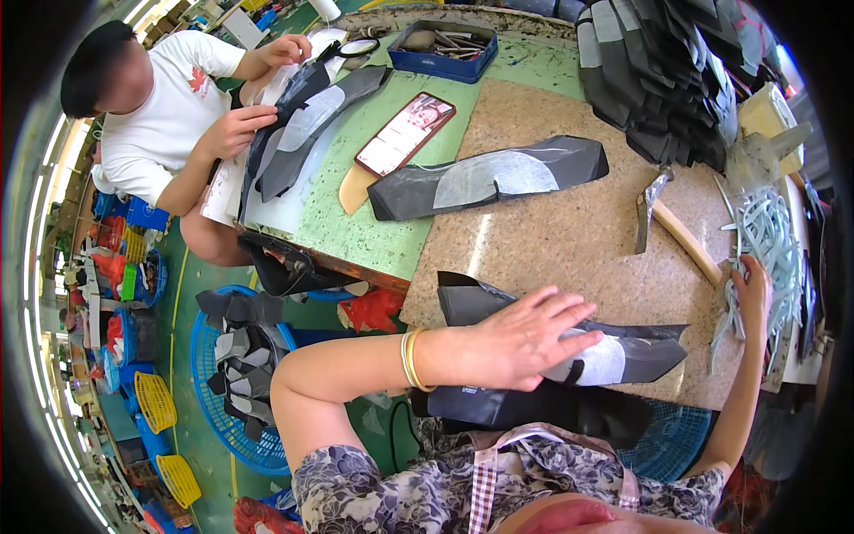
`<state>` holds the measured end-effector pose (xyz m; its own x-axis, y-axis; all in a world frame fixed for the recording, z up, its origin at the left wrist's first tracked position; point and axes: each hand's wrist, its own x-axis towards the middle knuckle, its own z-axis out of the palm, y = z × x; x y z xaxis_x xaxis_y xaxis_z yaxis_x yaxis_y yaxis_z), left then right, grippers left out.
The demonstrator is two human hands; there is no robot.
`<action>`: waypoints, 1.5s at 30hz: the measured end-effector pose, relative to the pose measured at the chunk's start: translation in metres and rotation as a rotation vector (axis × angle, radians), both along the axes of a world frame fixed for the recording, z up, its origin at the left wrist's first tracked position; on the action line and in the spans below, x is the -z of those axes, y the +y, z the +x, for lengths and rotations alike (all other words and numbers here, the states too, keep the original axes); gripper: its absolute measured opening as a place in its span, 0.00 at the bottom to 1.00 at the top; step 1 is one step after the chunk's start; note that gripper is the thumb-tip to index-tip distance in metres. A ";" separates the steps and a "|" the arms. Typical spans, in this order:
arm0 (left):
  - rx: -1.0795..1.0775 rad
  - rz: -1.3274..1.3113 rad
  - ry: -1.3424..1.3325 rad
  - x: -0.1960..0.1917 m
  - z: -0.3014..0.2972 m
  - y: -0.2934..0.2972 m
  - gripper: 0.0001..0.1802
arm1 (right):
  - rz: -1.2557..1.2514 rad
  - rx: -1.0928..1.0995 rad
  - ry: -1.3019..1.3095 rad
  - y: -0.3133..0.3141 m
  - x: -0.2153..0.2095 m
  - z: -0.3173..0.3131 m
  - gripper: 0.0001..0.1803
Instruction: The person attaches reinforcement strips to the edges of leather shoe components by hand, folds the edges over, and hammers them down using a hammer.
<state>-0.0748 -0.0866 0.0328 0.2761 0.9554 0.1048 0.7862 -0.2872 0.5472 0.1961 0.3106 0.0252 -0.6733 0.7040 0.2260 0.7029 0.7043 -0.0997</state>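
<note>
My left hand (pixel 520 343) lies flat, fingers spread, on a dark grey cut piece with a white lining patch (pixel 623 351) at the near edge of a stone slab (pixel 543 240). My right hand (pixel 752 294) reaches to the slab's right edge and touches a heap of pale grey strips (pixel 774 240); whether it grips one is unclear. A hammer with a wooden handle (pixel 663 222) lies between the two hands. A second dark piece with a white patch (pixel 489 178) rests farther back on the slab.
A co-worker in a white shirt (pixel 165 111) handles dark pieces (pixel 302 125) on the green table. A phone (pixel 405 133), a blue tray (pixel 445 49), a stack of dark pieces (pixel 658 71) and blue baskets (pixel 236 374) surround the slab.
</note>
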 end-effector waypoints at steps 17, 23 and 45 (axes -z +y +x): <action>0.031 0.312 -0.189 0.008 0.028 0.014 0.30 | -0.598 0.032 0.171 0.105 -0.026 0.080 0.32; 0.001 0.357 -0.204 0.015 0.032 0.015 0.23 | -0.176 -0.340 -0.030 0.029 -0.006 0.005 0.18; 0.287 0.088 -0.449 -0.031 0.059 0.164 0.17 | -0.002 -0.333 0.051 0.024 -0.022 -0.038 0.13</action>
<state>-0.0162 0.0774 0.0641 0.4343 0.8307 0.3484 0.3639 -0.5156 0.7757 0.1582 0.3348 0.0472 -0.8543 0.4476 0.2644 0.4283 0.8942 -0.1301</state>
